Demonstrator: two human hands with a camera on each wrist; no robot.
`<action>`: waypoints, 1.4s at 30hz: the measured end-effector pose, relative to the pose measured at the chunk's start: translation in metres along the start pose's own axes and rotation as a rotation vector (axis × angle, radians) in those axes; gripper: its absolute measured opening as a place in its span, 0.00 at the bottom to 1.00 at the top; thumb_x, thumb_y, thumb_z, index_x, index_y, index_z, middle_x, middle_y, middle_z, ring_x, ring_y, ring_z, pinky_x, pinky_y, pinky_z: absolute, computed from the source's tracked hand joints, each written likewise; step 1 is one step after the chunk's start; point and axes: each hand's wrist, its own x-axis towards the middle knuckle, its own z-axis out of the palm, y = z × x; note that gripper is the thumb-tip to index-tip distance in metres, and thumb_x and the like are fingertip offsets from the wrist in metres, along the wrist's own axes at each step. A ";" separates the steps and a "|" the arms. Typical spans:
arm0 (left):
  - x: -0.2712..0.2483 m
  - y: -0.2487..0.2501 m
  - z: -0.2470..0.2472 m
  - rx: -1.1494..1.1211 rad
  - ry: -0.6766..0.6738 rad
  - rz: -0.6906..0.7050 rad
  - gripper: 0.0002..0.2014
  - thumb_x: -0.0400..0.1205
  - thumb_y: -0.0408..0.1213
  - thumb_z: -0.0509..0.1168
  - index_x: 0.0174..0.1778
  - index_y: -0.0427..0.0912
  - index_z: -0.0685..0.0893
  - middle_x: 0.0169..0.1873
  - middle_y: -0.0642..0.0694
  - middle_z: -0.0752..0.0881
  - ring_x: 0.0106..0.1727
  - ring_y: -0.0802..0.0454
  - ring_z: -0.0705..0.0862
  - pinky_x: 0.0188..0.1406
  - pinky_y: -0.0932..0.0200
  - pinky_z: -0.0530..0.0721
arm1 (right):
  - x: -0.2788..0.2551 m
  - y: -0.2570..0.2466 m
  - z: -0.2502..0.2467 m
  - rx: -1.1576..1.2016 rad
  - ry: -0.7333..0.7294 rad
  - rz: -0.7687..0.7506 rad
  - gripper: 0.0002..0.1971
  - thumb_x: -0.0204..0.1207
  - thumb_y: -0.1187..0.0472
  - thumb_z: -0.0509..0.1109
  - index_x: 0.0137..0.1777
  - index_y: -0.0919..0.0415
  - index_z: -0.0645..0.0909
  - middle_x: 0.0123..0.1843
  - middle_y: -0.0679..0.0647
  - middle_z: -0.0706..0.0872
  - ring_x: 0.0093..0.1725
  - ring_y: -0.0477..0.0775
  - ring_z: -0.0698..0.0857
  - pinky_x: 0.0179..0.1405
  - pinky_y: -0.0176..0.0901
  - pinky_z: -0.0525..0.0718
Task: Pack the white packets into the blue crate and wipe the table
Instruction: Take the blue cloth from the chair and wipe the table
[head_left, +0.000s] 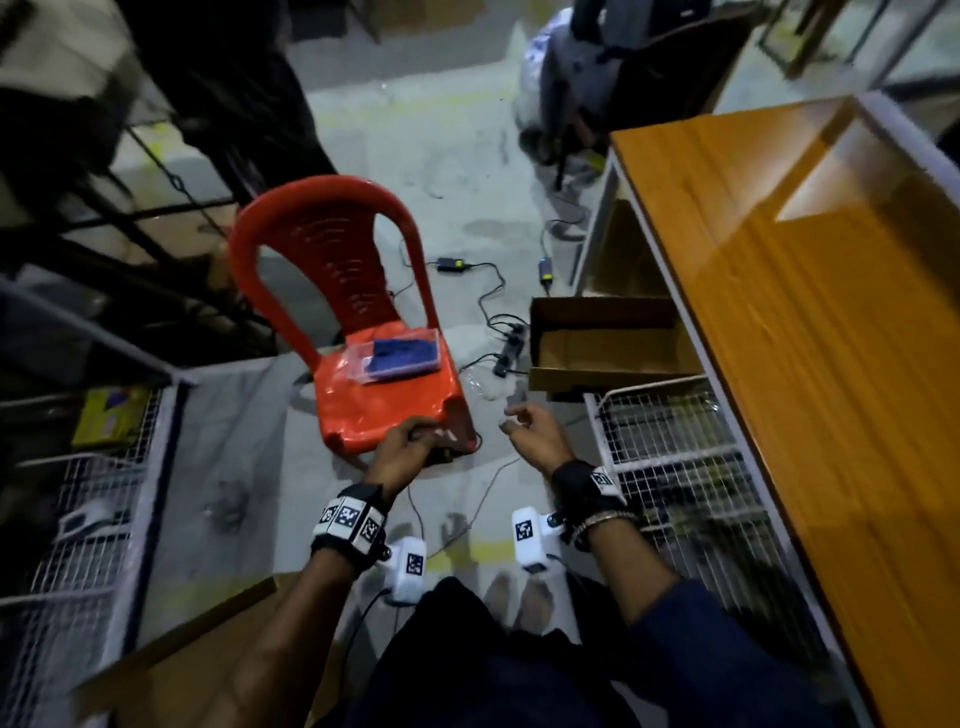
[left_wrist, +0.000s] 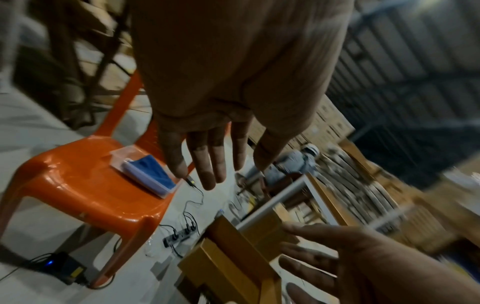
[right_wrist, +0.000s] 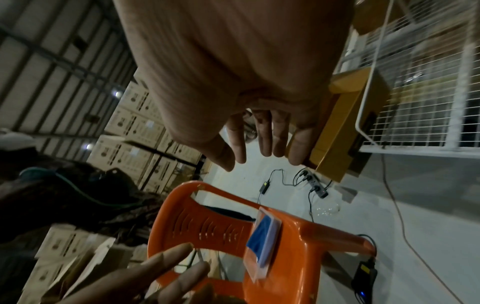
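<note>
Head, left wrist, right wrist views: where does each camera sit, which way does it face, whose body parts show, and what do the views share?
Head: worn on the head, facing forward and down at the orange chair, floor and wooden table; shows both forearms, left hand, right hand.
Left wrist: looks along the open left hand toward chair and cardboard box; right hand at lower right.
Right wrist: looks along the open right hand toward chair and floor; left hand's fingers at bottom.
Shared: all three see the chair, with the clear pack holding blue cloth on its seat.

Both forearms outstretched, left grip (head_left: 408, 441) and right grip (head_left: 530, 431) apparently slack-fingered, empty.
</note>
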 end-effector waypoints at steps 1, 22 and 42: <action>0.007 -0.002 -0.007 -0.012 0.020 -0.009 0.09 0.85 0.31 0.67 0.61 0.42 0.85 0.37 0.54 0.89 0.37 0.63 0.88 0.36 0.71 0.82 | 0.009 -0.011 0.006 -0.023 -0.021 -0.003 0.10 0.76 0.56 0.75 0.56 0.50 0.85 0.63 0.53 0.87 0.62 0.53 0.85 0.64 0.49 0.84; 0.300 -0.071 -0.136 0.186 0.047 -0.312 0.03 0.83 0.36 0.70 0.50 0.48 0.86 0.51 0.49 0.87 0.51 0.54 0.85 0.61 0.52 0.81 | 0.268 -0.124 0.117 -0.682 -0.220 0.071 0.16 0.77 0.55 0.74 0.63 0.60 0.84 0.62 0.64 0.87 0.63 0.65 0.86 0.62 0.52 0.84; 0.485 -0.228 -0.087 0.477 -0.105 -0.181 0.43 0.82 0.47 0.71 0.89 0.47 0.56 0.89 0.43 0.45 0.89 0.43 0.46 0.85 0.54 0.51 | 0.512 -0.024 0.299 -1.068 -0.395 -0.088 0.41 0.74 0.62 0.69 0.87 0.60 0.57 0.86 0.70 0.54 0.79 0.79 0.68 0.77 0.65 0.74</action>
